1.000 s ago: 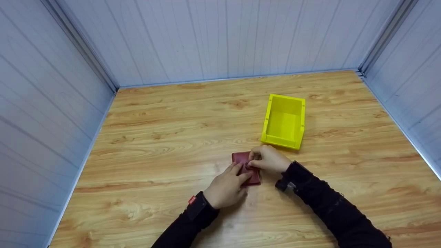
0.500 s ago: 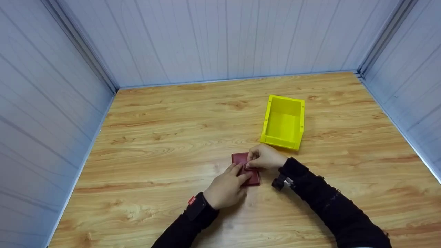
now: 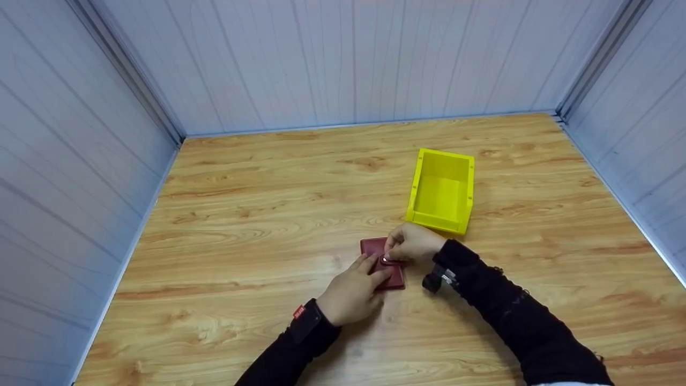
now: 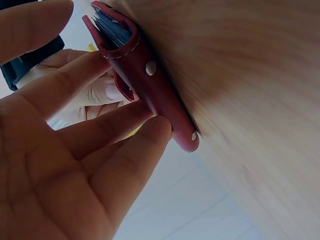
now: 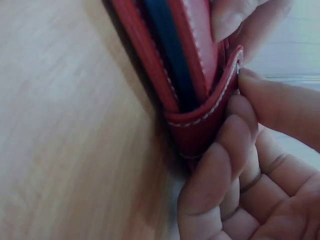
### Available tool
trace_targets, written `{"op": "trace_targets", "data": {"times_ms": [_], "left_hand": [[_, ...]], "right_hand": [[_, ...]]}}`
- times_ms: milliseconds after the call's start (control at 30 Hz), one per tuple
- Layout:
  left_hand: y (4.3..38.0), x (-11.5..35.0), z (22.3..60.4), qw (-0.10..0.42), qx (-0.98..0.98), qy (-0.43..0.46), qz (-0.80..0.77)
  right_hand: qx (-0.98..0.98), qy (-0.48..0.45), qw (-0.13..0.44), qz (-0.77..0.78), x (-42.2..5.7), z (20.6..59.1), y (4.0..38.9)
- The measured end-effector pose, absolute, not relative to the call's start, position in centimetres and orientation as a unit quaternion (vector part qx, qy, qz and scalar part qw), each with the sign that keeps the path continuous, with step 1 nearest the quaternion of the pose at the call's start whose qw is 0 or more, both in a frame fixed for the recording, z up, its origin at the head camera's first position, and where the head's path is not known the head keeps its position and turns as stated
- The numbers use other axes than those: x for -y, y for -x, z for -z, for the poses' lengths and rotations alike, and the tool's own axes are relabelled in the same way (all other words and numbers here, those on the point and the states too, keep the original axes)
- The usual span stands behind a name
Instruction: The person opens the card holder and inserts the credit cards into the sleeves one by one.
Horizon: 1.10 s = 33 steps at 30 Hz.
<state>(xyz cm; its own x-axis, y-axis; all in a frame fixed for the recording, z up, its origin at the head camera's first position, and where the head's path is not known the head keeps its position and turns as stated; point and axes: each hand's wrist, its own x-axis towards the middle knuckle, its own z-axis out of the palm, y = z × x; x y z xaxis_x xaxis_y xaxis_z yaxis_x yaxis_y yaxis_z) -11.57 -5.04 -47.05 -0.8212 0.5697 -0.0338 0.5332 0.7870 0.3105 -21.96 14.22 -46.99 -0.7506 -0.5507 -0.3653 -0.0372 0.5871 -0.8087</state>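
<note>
A dark red leather card holder (image 3: 394, 276) lies on the wooden table, with white stitching and metal studs. In the left wrist view, a stack of cards (image 4: 112, 30) shows in its open end. My left hand (image 3: 351, 292) rests on the holder from the near left, its fairly straight fingers pressing the top. From the right, my right hand (image 3: 415, 242) pinches the holder's closing strap (image 5: 210, 117) between thumb and curled fingers. The strap wraps round the holder's side in the right wrist view. A small bright spot shows at the strap's end in the head view.
A yellow open-topped bin (image 3: 411, 198) stands just beyond my right hand. Pale panel walls (image 3: 321, 64) enclose the wooden table (image 3: 257, 187) at the back and both sides.
My right wrist has shifted slightly left and turned a little, its fingers still on the strap. A bright spot at the strap's end now shows. The left hand and bin stay put.
</note>
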Motion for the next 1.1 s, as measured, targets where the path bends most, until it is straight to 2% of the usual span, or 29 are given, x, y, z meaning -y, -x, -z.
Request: {"op": "trace_targets", "data": {"times_ms": [667,933,1100], "left_hand": [[11.5,5.2,47.1,0.056,-0.944,-0.287,-0.151],[11.8,5.4,46.8,0.035,-0.943,-0.281,-0.177],[12.2,6.0,46.1,0.024,-0.944,-0.259,-0.204]], "right_hand": [[-0.847,0.194,0.289,0.401,-14.1,47.1,22.1],[-0.837,0.203,0.285,0.42,-14.7,47.4,21.8],[-0.842,0.213,0.248,0.429,-15.5,47.1,21.6]]}}
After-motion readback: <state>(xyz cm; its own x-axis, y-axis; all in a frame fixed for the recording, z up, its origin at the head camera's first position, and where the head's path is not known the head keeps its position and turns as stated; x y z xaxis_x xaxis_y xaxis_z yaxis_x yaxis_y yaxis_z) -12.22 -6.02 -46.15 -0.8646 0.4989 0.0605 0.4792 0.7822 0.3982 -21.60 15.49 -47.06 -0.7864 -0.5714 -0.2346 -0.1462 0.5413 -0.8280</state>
